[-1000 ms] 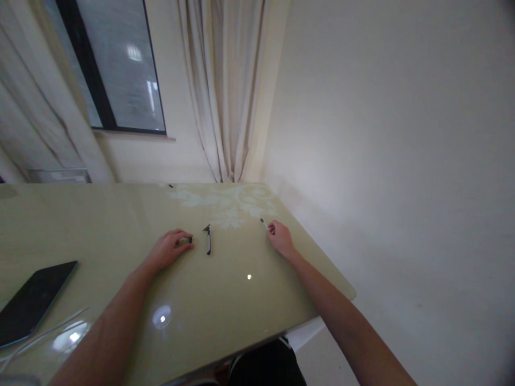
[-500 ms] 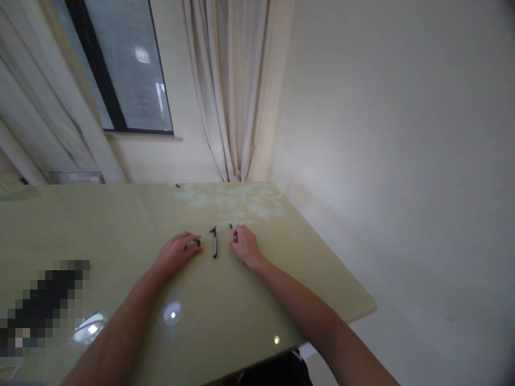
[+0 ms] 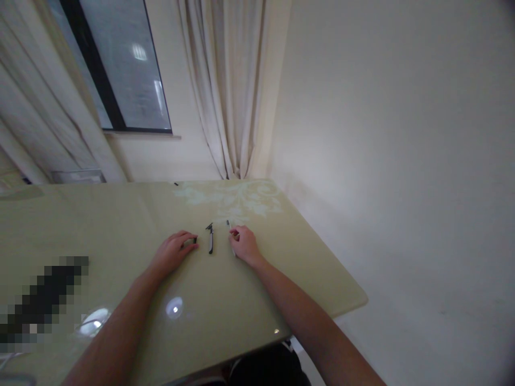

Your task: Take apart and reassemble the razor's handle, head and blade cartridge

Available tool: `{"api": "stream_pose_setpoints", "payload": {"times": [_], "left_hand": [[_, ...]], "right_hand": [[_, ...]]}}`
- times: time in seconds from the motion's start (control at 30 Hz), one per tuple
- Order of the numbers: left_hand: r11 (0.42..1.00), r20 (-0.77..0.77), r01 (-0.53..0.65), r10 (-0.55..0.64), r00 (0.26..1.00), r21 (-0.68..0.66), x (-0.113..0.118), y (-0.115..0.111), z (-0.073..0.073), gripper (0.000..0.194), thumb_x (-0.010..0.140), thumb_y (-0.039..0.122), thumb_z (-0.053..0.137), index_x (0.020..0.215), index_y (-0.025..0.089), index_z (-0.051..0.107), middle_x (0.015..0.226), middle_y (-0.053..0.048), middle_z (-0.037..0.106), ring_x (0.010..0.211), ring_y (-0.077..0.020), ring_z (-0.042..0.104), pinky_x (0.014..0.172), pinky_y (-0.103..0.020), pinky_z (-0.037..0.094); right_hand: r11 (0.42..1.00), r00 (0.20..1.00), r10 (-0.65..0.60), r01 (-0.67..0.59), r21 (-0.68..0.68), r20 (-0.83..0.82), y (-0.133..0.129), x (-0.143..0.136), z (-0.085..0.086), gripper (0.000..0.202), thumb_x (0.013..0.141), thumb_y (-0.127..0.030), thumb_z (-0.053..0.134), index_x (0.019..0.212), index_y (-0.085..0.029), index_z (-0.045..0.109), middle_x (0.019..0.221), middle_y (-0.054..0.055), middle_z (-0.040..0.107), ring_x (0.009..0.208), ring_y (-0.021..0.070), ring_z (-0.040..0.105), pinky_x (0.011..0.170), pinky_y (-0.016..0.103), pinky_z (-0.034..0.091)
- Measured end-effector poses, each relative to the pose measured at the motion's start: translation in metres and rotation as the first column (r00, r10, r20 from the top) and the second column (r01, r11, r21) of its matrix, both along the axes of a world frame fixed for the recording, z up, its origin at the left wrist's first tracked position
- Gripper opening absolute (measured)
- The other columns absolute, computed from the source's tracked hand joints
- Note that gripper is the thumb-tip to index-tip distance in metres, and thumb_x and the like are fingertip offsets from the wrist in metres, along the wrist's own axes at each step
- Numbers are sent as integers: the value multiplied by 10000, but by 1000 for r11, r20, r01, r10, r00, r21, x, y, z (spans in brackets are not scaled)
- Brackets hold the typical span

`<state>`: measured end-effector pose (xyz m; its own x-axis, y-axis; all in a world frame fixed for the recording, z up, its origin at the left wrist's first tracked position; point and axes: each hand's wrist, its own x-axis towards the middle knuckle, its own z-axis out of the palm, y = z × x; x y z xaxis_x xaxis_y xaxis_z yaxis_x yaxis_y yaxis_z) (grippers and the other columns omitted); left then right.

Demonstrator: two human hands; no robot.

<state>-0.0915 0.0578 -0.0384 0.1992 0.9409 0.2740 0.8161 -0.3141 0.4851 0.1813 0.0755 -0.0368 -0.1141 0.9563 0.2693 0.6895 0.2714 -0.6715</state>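
Note:
A razor (image 3: 211,242) with a dark head and a grey-and-black handle lies on the table between my hands, its head pointing away from me. To its left, my left hand (image 3: 174,252) rests on the table with thumb and fingers curved around a small dark piece (image 3: 195,240), too small to name. My right hand (image 3: 243,244) is closed on a slim toothbrush (image 3: 228,224) right of the razor. The brush's dark-bristled head sticks out beyond my fingers, and its pale handle end shows below them; the middle is covered.
The glossy pale-green table (image 3: 225,300) has a right edge beside the wall (image 3: 382,161). A tiny dark object (image 3: 176,184) lies near the far edge. At the left is a pixelated dark shape (image 3: 48,295). Curtains (image 3: 229,86) and a window (image 3: 124,64) stand behind.
Around my right hand, more of the toothbrush now shows, its head and handle end both visible. My left hand stays nearly where it was; the razor lies still. The view has shifted slightly.

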Motion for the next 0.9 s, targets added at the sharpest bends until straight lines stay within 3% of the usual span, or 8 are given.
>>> {"api": "stream_pose_setpoints", "payload": {"times": [0.53,0.7,0.9], "left_hand": [[999,7,-51,51,999,10,-1,1,-5,438,893,544,579,1109,223,783,1153,-97,757,854,-254,702,869,-390,560],[998,-4,-68,68,998,15,1,0,-4,456,890,547,573,1117,207,777,1159,-106,755,886,-264,709,897,-398,556],[993,-36,-115,115,993,13,4,-5,2,557,888,507,560,1300,151,680,1219,-135,755,886,-267,718,896,-405,567]], "right_hand": [[998,998,61,-61,29,-13,2,-1,-9,216,910,-179,687,1099,-142,786,1017,97,680,794,166,621,843,285,481],[995,995,96,-95,42,-17,1,-1,-9,255,909,-179,691,1147,-150,780,1054,103,661,797,171,604,861,303,487],[993,994,99,-96,62,-53,0,-1,-10,296,915,-160,678,1200,-137,755,1118,103,628,765,145,600,858,307,497]]}}
